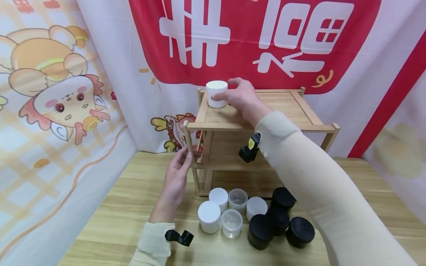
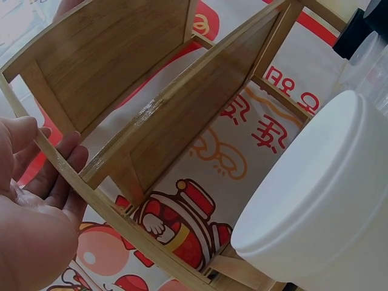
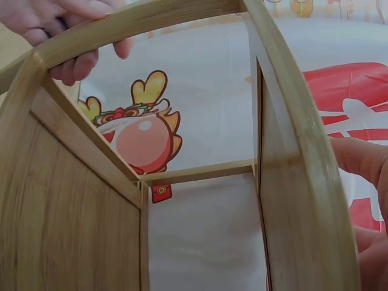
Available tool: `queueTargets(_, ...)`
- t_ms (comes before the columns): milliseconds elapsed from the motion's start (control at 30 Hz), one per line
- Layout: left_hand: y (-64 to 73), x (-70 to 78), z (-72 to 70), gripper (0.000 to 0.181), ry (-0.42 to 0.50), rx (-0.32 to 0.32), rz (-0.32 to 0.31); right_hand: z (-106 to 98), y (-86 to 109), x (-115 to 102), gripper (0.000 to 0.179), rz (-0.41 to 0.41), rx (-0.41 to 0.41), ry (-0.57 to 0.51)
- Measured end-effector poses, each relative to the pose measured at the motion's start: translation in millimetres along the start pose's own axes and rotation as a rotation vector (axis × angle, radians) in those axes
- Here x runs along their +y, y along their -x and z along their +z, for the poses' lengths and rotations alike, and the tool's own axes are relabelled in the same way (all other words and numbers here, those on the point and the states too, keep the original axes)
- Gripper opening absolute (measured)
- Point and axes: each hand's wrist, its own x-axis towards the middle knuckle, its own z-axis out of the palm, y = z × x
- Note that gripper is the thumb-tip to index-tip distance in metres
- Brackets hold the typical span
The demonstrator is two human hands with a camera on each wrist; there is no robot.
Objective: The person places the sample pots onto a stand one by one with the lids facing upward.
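Observation:
A white lidded jar [image 1: 216,95] stands upright at the left end of the top tier of a wooden shelf rack [image 1: 229,126]. My right hand [image 1: 244,99] holds this jar from the right, its thumb across the jar's front and its fingers toward the back. Lower down, my left hand [image 1: 176,175] grips the rack's left front post [image 1: 188,140]. The left wrist view shows the left fingers [image 2: 63,163] behind that post and the thumb on the near side. In the right wrist view the jar is out of sight, and only part of the right hand [image 3: 370,194] appears.
Before the rack, on the wooden table [image 1: 110,229], stand white jars [image 1: 209,216], clear cups [image 1: 232,222] and several black jars [image 1: 261,231]. A printed cloth [image 1: 110,74] hangs behind and to the left. The rack's lower tier [image 1: 226,157] lies below the right forearm.

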Motion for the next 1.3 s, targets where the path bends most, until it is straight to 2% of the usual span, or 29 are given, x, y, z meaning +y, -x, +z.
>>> queueTargets(200, 0.1, 0.0, -0.5, 0.042, 0.006, -0.009, 0.004, -11.3, 10.6, 7.1, 0.087, 0.018, 0.000, 0.002)
queueTargets(367, 0.2, 0.0, 0.4, 0.042, 0.011, -0.015, 0.010, -27.2, 23.2, 18.9, 0.086, 0.013, -0.018, -0.055)
queueTargets(533, 0.9, 0.6, 0.7, 0.041, 0.013, -0.014, 0.010, -44.8, 40.3, 35.1, 0.080, -0.072, -0.038, -0.159)
queueTargets(767, 0.7, -0.4, 1.1, 0.042, 0.011, -0.009, 0.008, -71.3, 74.6, 62.8, 0.068, -0.185, -0.051, -0.263)
queueTargets(1100, 1.9, 2.6, -2.4, 0.042, 0.005, -0.006, 0.012, -93.3, 109.4, 118.2, 0.051, -0.343, -0.052, -0.587)
queueTargets(1200, 0.5, 2.5, -2.9, 0.042, 0.002, -0.013, 0.009, -95.7, 118.8, 138.4, 0.046, -0.380, -0.041, -0.618)
queueTargets(1300, -0.4, 1.5, -2.9, 0.043, 0.003, -0.019, 0.000, -96.1, 127.7, 162.0, 0.042, -0.405, -0.022, -0.583)
